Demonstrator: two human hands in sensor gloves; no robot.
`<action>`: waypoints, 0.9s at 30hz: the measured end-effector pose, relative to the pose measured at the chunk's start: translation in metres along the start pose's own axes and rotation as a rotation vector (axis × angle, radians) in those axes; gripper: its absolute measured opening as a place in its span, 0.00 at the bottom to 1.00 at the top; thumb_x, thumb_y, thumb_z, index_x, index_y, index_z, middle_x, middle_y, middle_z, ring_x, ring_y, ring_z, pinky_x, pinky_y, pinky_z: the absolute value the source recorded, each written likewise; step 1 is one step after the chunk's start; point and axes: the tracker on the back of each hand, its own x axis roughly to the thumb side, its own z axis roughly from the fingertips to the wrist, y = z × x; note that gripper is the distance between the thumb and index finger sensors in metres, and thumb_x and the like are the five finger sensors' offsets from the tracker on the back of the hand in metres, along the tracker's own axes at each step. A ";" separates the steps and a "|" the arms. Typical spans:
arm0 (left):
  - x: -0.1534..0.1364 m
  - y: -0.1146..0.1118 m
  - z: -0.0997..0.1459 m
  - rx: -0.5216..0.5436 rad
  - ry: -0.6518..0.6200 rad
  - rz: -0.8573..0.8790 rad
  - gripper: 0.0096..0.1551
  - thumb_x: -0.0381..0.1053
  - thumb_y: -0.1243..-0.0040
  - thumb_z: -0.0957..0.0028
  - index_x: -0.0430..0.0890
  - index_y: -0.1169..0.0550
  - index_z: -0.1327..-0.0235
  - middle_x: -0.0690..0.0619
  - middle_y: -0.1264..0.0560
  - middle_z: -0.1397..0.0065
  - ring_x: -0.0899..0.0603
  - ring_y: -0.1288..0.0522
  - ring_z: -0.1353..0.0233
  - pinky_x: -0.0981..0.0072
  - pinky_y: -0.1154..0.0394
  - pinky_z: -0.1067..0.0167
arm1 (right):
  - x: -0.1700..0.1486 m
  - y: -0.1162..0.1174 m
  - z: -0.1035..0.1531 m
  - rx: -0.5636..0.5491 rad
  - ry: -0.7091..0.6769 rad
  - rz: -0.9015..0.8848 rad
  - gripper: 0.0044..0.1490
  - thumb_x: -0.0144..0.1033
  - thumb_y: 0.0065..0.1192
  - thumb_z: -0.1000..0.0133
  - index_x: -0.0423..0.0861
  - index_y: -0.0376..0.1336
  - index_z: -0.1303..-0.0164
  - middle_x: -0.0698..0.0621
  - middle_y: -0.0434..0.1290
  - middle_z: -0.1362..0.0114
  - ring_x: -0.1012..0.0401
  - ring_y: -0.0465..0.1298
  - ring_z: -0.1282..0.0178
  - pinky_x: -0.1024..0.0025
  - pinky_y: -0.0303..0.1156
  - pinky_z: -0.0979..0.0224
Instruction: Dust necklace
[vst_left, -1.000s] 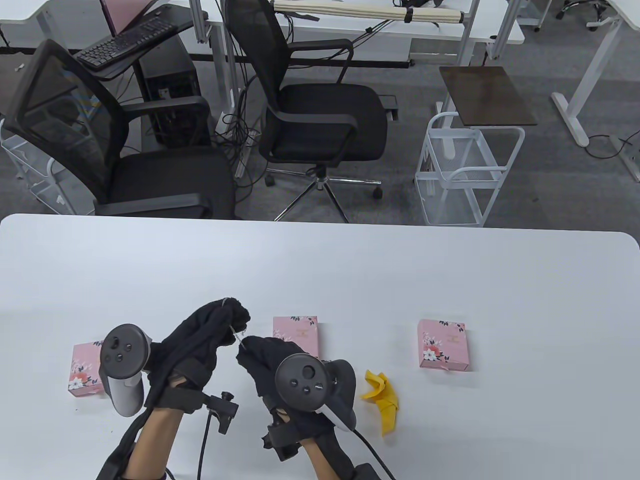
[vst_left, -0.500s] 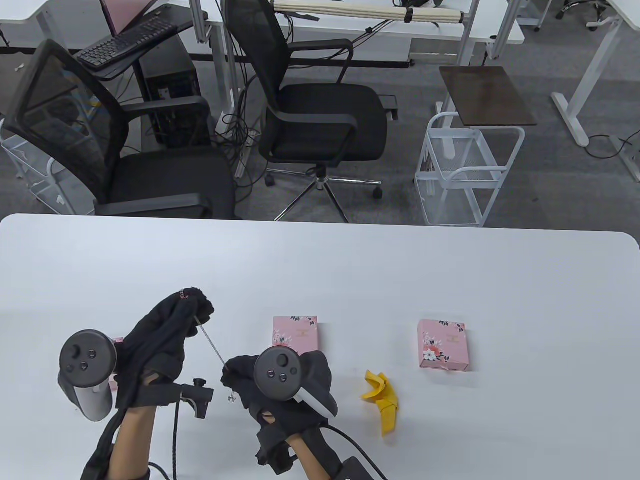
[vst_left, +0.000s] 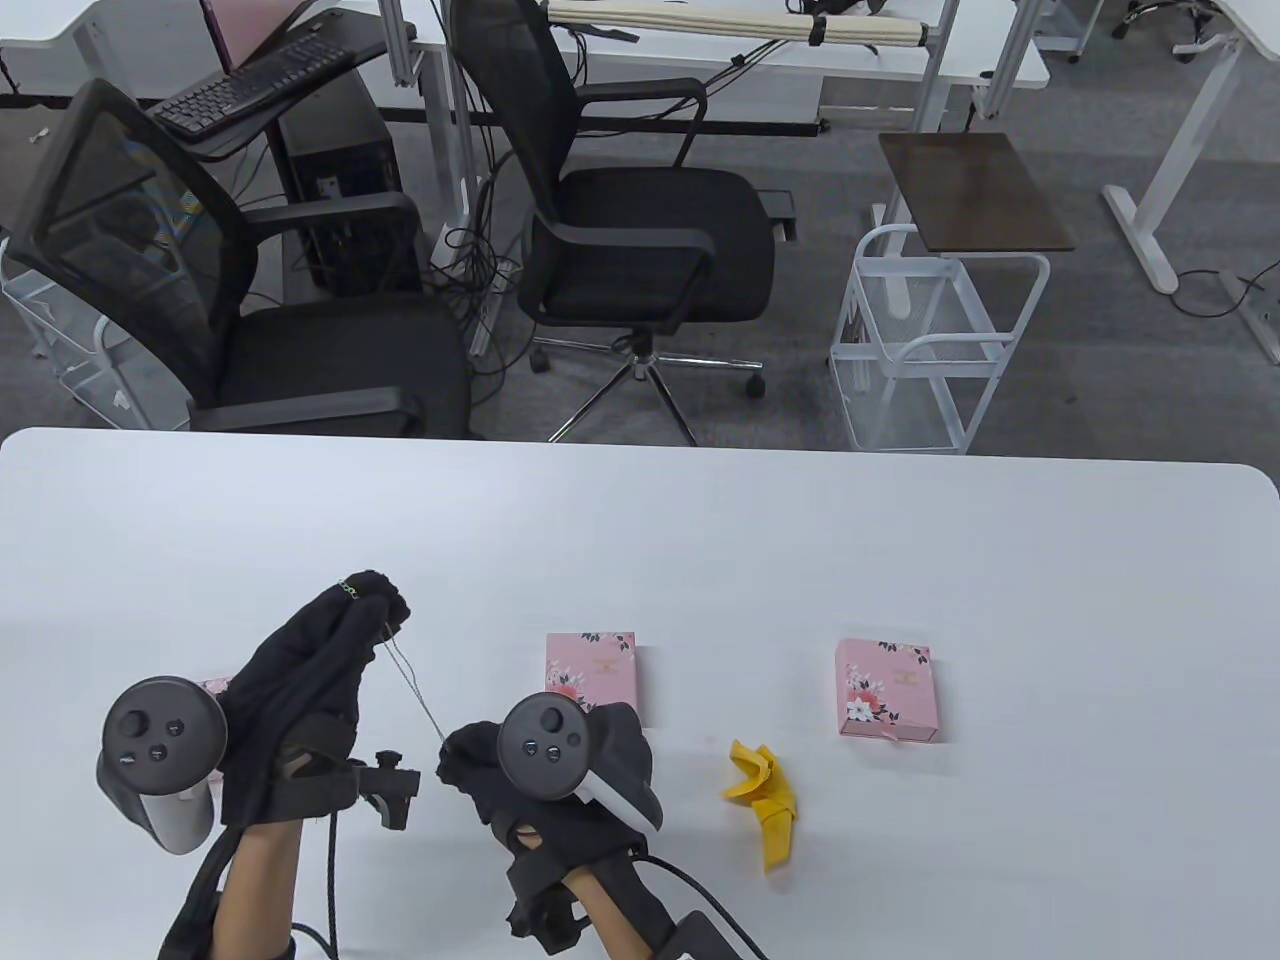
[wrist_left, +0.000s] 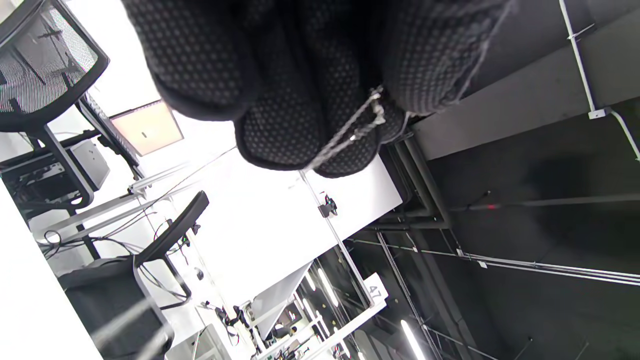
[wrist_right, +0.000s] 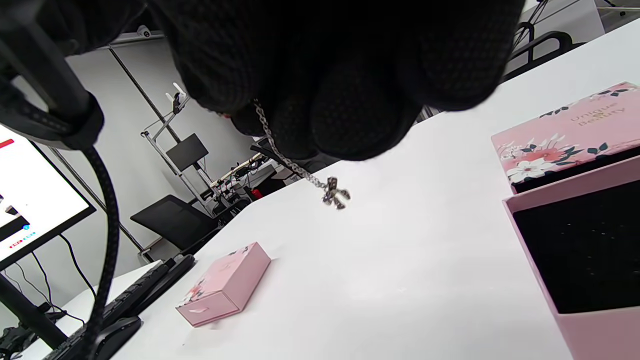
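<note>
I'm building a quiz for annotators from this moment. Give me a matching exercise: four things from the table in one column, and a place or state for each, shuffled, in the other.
Things:
1. necklace
2. yellow cloth
3. pendant
4. rightmost pink box

States:
A. lies crumpled on the table
B. dangles below the right hand
C. closed, right of the cloth
D. stretched between left hand and right hand

Pairs: 1-D, 2-A, 3-B, 4-C

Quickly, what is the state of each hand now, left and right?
Left hand: fingers closed, pinching one end of the necklace chain.
Right hand: fingers closed, pinching the chain near its other end; the pendant hangs below.
</note>
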 end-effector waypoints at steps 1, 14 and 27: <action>0.000 0.001 0.000 0.004 0.000 -0.005 0.19 0.57 0.33 0.40 0.51 0.14 0.41 0.52 0.10 0.44 0.47 0.14 0.44 0.54 0.17 0.49 | 0.000 0.000 0.000 -0.001 0.001 0.000 0.21 0.38 0.66 0.35 0.42 0.72 0.36 0.39 0.80 0.39 0.47 0.82 0.49 0.52 0.77 0.42; 0.006 0.003 0.002 -0.014 -0.019 -0.007 0.19 0.59 0.32 0.42 0.54 0.14 0.43 0.54 0.11 0.43 0.47 0.15 0.42 0.54 0.18 0.47 | -0.001 0.015 -0.004 0.013 0.016 0.039 0.21 0.38 0.66 0.35 0.42 0.71 0.36 0.39 0.80 0.39 0.47 0.82 0.49 0.52 0.77 0.42; 0.016 -0.013 0.005 -0.156 -0.045 0.038 0.19 0.59 0.32 0.42 0.54 0.13 0.44 0.53 0.11 0.43 0.46 0.15 0.42 0.53 0.18 0.47 | -0.020 -0.005 -0.002 0.011 0.151 0.225 0.31 0.40 0.65 0.33 0.39 0.63 0.23 0.33 0.72 0.27 0.39 0.76 0.37 0.46 0.72 0.35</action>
